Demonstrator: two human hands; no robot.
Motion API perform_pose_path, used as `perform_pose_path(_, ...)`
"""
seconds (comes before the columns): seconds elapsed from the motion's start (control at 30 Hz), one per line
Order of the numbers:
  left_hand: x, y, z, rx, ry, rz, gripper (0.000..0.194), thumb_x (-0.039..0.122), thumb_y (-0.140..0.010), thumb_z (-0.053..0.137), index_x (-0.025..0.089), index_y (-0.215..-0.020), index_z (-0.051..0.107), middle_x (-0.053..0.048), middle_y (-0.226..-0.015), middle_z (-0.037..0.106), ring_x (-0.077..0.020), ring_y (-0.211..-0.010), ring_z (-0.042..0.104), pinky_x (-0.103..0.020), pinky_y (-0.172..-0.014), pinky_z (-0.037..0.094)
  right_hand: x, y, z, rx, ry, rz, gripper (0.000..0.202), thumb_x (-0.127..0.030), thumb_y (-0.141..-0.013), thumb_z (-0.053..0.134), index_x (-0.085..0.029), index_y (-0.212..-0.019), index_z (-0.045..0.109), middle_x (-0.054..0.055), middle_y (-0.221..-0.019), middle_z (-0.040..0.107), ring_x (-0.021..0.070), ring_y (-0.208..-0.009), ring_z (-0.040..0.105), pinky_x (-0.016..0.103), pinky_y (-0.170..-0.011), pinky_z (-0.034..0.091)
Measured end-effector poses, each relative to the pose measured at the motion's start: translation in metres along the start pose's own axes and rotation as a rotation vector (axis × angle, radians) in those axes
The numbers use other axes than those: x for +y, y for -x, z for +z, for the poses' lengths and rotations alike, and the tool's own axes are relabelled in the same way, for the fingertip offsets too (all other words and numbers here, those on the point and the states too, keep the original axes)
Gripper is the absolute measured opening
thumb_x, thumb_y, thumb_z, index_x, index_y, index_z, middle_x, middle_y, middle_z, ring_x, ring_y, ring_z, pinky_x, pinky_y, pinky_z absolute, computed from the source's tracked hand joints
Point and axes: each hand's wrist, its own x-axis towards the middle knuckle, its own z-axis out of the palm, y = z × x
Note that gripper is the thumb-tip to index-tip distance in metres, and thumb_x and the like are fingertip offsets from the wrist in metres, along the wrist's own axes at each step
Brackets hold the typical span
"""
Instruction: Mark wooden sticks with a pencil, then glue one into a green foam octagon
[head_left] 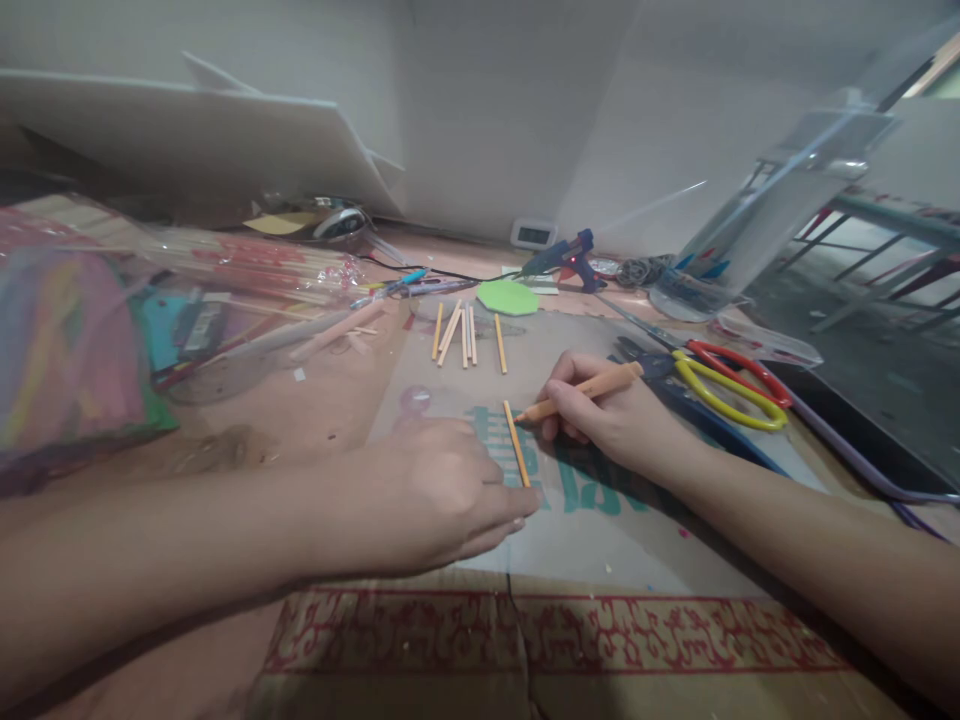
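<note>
My right hand is closed round an orange marker, its tip touching or very near the upper part of an orange stick. That stick lies on a translucent sheet with teal print. The fingertips of my left hand rest on the stick's lower end and press it down, the other fingers folded beneath the palm. Beyond my hands lie several short sticks, some pale and some orange, with one more orange stick a little to their right.
A green paper disc and a blue glue gun lie at the back. Scissors with red and yellow handles, a phone and a clear container stand or lie on the right. Bagged craft materials fill the left.
</note>
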Motion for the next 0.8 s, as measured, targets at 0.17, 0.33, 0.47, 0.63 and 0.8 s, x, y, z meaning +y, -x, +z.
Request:
perform_pose_path(0.17,0.0012,0.0004,-0.0003,0.003,-0.025,-0.018,0.021,0.023,-0.102,0.053,0.019,-0.105,0.073,0.000,-0.069,0.065,-0.0195,-0.061,0.056,-0.037,-0.061,0.039,0.0007,0.0026,-0.0016,-0.058,-0.014,-0.003,0.024,-0.033,-0.097,0.058,-0.021,-0.077,0.054,0.001,-0.060,0.072,0.0103,-0.049,0.058,0.021,-0.046,0.039)
perform_pose_path(0.33,0.0018,0.0013,-0.0008,0.009,-0.030,-0.014,0.024,0.024,-0.104,0.050,0.019,-0.106,0.074,-0.001,-0.072,0.064,-0.0197,-0.065,0.054,-0.037,-0.063,0.038,-0.0007,0.0014,-0.0004,-0.027,0.028,-0.024,0.022,-0.031,-0.097,0.057,-0.021,-0.078,0.055,0.000,-0.059,0.071,0.0099,-0.047,0.056,0.021,-0.045,0.039)
perform_pose_path(0.47,0.0012,0.0002,-0.0009,-0.006,-0.017,-0.023,0.024,0.023,-0.103,0.051,0.018,-0.106,0.074,-0.001,-0.070,0.063,-0.0200,-0.064,0.052,-0.037,-0.062,0.037,-0.0011,0.0005,0.0015,0.032,0.033,-0.009,0.020,-0.031,-0.097,0.058,-0.021,-0.079,0.055,-0.001,-0.059,0.070,0.0095,-0.046,0.055,0.020,-0.044,0.039)
perform_pose_path(0.63,0.0009,-0.0008,-0.0008,0.000,-0.012,-0.021,0.023,0.022,-0.103,0.051,0.018,-0.108,0.073,0.000,-0.070,0.064,-0.0197,-0.063,0.052,-0.037,-0.062,0.037,0.0006,0.0026,0.0010,-0.020,-0.011,-0.016,0.023,-0.033,-0.097,0.057,-0.021,-0.078,0.055,0.000,-0.059,0.071,0.0106,-0.048,0.058,0.021,-0.045,0.040)
perform_pose_path(0.8,0.0006,-0.0005,-0.0013,-0.020,-0.007,-0.011,0.020,0.023,-0.102,0.053,0.019,-0.108,0.072,0.000,-0.071,0.065,-0.0190,-0.062,0.054,-0.036,-0.062,0.039,0.0000,-0.0009,0.0011,0.024,0.039,-0.028,0.021,-0.032,-0.097,0.057,-0.021,-0.078,0.056,0.001,-0.060,0.071,0.0099,-0.048,0.056,0.021,-0.046,0.039)
